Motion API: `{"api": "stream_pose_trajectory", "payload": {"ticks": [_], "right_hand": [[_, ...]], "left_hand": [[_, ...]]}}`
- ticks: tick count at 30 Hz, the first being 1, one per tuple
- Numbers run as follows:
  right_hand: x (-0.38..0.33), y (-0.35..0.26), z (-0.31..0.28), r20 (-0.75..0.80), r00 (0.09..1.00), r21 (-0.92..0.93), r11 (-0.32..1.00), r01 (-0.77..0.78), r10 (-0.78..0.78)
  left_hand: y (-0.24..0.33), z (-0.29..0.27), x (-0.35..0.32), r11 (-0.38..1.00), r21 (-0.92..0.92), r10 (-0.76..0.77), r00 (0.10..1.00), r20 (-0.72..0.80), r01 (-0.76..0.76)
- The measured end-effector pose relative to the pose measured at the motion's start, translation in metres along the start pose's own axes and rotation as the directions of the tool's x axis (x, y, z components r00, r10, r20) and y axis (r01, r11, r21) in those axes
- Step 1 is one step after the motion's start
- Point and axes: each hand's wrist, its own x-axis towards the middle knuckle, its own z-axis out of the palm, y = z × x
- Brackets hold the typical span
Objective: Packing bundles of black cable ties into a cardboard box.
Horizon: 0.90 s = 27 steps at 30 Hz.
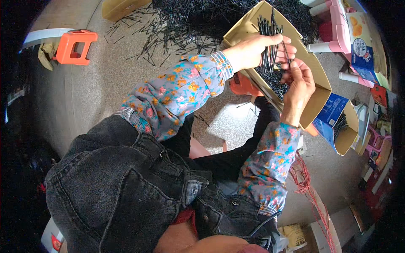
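Note:
My left hand (252, 51) is closed around an upright bunch of thin black sticks (266, 46), its thumb laid across them. My right hand (300, 86) is at the right side of the bunch, thumb and fingers pinching one thin black stick (285, 49). Both hands are over an open cardboard box (317, 80), which lies slanted in front of me. More black sticks (275, 82) fill the part of the box below my hands. Flowered sleeves cover both my forearms.
A large heap of black sticks (190, 21) spreads over the floor ahead. At right, a blue cardboard box (333, 110) holds more sticks, near a pink and white stool (337, 27). An orange stool (63, 48) stands at far left. Red cords (302, 181) hang at lower right.

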Motion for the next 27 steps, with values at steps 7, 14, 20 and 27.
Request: {"api": "stream_pose_trajectory", "payload": {"ticks": [7,14,20,27], "right_hand": [[0.013,0.004,-0.031,0.073,0.994,-0.291,0.955,-0.059,0.083],[0.066,0.046,-0.010,0.466,0.860,-0.791,0.534,0.298,0.210],[0.094,0.073,0.032,0.734,0.608,-0.662,0.118,0.740,0.302],[0.069,0.091,0.057,0.676,0.627,-0.634,-0.129,0.763,0.388]], "left_hand": [[0.043,-0.018,-0.003,0.969,-0.066,0.229,0.966,-0.121,-0.238],[0.050,-0.008,-0.006,0.957,0.063,0.291,0.929,-0.228,-0.284],[0.068,-0.011,-0.007,0.955,0.105,0.295,0.900,-0.322,-0.276],[0.072,-0.017,-0.009,0.972,0.032,0.231,0.915,-0.331,-0.233]]}}
